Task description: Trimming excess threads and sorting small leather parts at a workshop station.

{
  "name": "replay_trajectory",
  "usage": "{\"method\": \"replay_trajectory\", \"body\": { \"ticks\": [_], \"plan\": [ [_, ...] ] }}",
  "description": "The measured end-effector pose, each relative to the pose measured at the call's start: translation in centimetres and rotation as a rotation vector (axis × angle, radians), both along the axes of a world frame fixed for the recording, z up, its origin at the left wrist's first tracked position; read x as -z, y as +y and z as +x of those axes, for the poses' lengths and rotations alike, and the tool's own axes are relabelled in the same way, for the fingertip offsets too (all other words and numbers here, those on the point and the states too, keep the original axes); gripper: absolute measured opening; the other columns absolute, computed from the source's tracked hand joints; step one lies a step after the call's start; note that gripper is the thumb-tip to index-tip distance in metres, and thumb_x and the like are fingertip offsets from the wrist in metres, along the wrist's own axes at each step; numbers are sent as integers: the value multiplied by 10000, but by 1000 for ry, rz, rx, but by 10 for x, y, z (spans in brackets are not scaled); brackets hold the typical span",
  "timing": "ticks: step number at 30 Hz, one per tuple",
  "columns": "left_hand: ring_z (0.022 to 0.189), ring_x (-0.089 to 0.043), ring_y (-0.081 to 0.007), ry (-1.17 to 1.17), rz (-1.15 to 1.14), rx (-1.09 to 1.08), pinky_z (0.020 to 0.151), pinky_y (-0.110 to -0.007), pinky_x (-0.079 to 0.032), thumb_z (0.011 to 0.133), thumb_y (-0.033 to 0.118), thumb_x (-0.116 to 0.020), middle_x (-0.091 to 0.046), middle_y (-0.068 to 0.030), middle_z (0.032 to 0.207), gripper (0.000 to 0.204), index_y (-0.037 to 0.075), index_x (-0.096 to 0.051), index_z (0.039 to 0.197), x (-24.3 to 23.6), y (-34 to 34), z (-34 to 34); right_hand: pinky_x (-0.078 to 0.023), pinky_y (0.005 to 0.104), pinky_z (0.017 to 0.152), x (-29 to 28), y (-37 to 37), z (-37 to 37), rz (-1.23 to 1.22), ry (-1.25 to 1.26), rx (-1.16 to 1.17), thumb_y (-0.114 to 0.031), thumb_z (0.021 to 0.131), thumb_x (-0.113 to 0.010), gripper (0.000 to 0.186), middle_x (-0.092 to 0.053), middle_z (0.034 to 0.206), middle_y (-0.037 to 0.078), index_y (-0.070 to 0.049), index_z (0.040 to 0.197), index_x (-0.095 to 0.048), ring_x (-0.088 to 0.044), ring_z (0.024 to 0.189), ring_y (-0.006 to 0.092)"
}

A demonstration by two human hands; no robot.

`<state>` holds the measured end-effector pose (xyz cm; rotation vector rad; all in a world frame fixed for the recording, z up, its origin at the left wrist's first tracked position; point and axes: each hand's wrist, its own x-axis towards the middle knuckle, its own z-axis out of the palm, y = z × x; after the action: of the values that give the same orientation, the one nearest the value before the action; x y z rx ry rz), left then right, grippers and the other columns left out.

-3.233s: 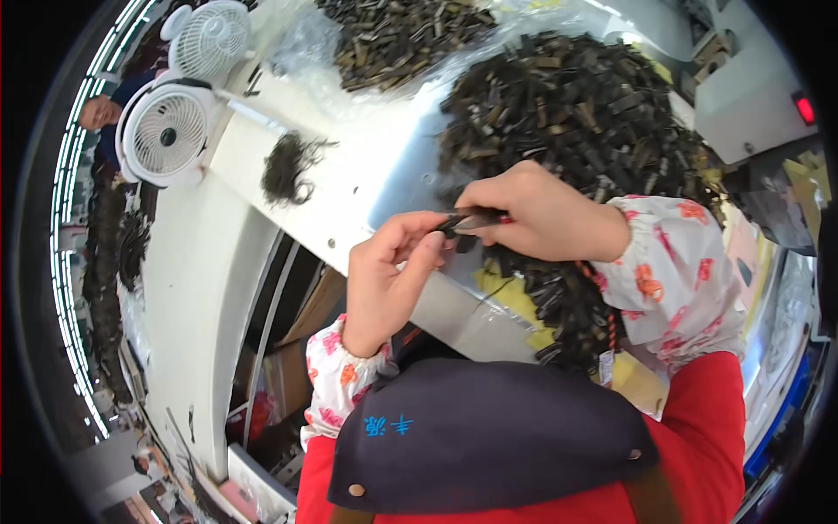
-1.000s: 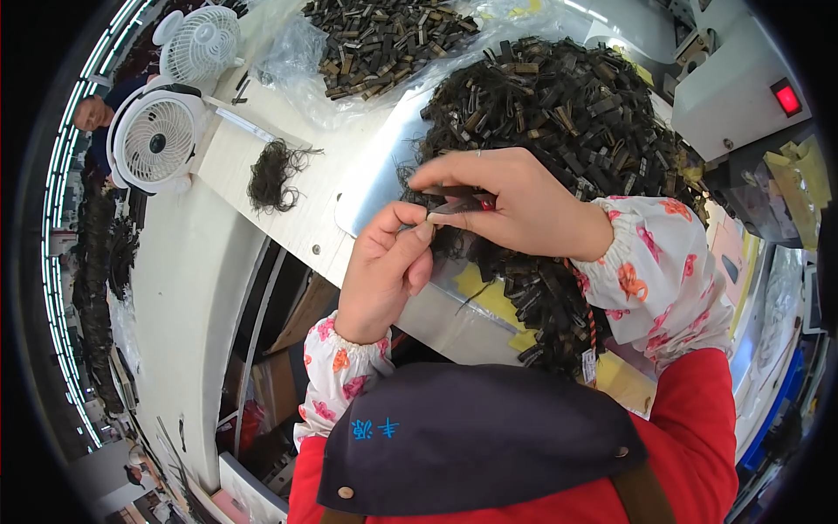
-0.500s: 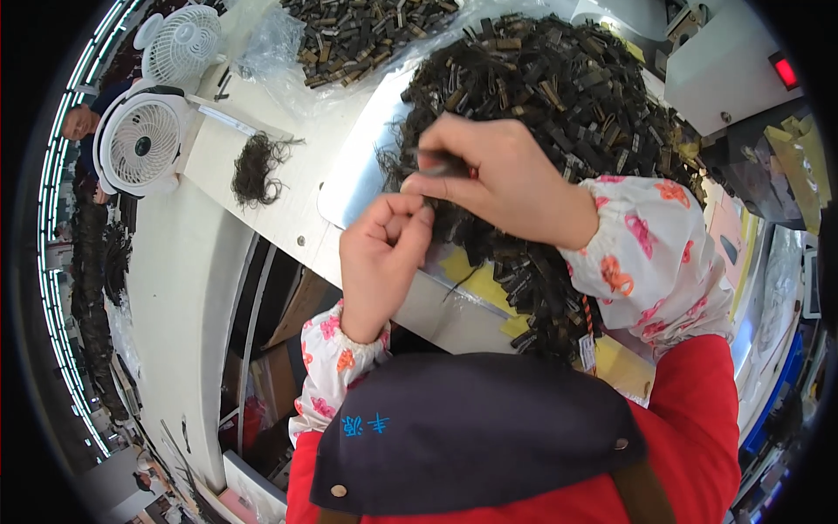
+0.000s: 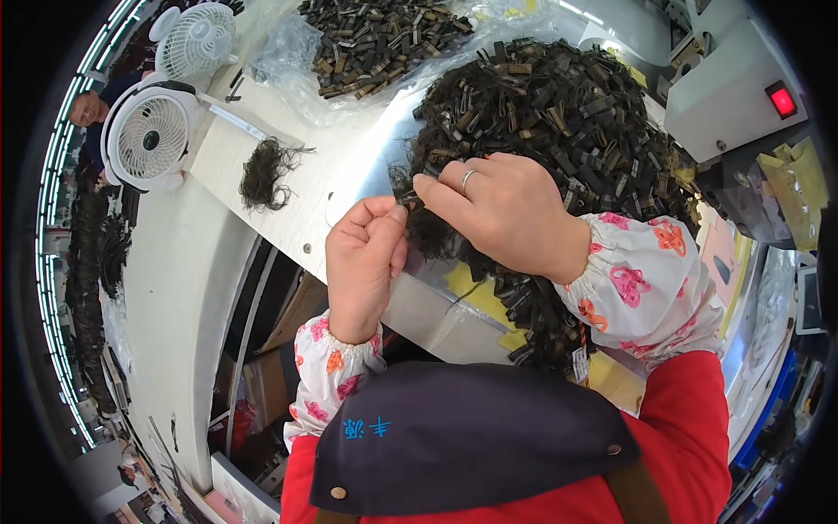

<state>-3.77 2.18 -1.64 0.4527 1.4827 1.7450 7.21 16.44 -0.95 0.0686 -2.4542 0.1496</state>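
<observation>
My left hand (image 4: pixel 362 249) pinches a small dark piece (image 4: pixel 405 203) between thumb and finger, just below and left of my right hand (image 4: pixel 502 210). My right hand, with a ring on one finger, is curled with its back to the camera; what it grips is hidden. Both hands are over the near left edge of a big pile (image 4: pixel 550 105) of dark clip-like pieces tangled with hair, beside a shiny metal sheet (image 4: pixel 371 157). A loose tuft of dark hair (image 4: pixel 266 175) lies on the white table (image 4: pixel 223 175) to the left.
Two white fans (image 4: pixel 148 135) stand at the left, a person (image 4: pixel 87 109) behind them. A second pile (image 4: pixel 384 39) on clear plastic sits at the back. A metal box with a red lamp (image 4: pixel 729 87) is at the right. Yellow sheets (image 4: pixel 471 288) lie below my hands.
The right hand has turned back upward, hiding the dark red-handled tool seen in it earlier, and its forefinger now points toward my left fingertips. My left hand has shifted left.
</observation>
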Motion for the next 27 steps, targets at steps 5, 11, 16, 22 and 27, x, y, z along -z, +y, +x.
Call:
{"method": "replay_trajectory", "body": {
  "ticks": [5,11,16,22,27],
  "plan": [
    [464,-396,-21,23,-16,-3,413,-168,-291,880,78,-554,-506,34,622,72,19,-556,922,1,1,3,-450,279,508,4,1,-4,5,32,-6,-124,702,-567,173,-571,698,34,-44,855,-576,-589,592,166],
    [472,-390,-21,24,-6,39,421,-165,-283,876,55,-550,-484,50,621,58,19,-558,921,3,0,3,-457,291,494,2,1,-4,-24,61,-22,-134,713,-559,87,-569,658,46,-61,749,-529,-600,566,176],
    [473,-383,-20,-19,-29,37,424,-166,-277,872,37,-546,-460,61,603,55,21,-556,923,-3,0,3,-466,314,506,0,1,-4,-95,-53,-33,-129,725,-579,121,-588,686,80,-44,802,-541,-606,585,210],
    [480,-396,-13,62,-78,106,430,-163,-275,871,42,-547,-507,49,620,59,21,-577,917,-6,2,5,-438,286,525,3,12,-2,-727,-145,-259,-64,740,-668,188,-589,727,112,-17,897,-574,-567,582,238],
    [588,-488,-48,813,-46,223,500,-193,-370,812,27,-576,-581,-51,830,71,-2,-586,875,-13,12,-11,-414,268,500,2,10,-2,-748,-8,-167,-81,781,-647,125,-547,652,92,2,832,-568,-538,543,159]
  ]
}}
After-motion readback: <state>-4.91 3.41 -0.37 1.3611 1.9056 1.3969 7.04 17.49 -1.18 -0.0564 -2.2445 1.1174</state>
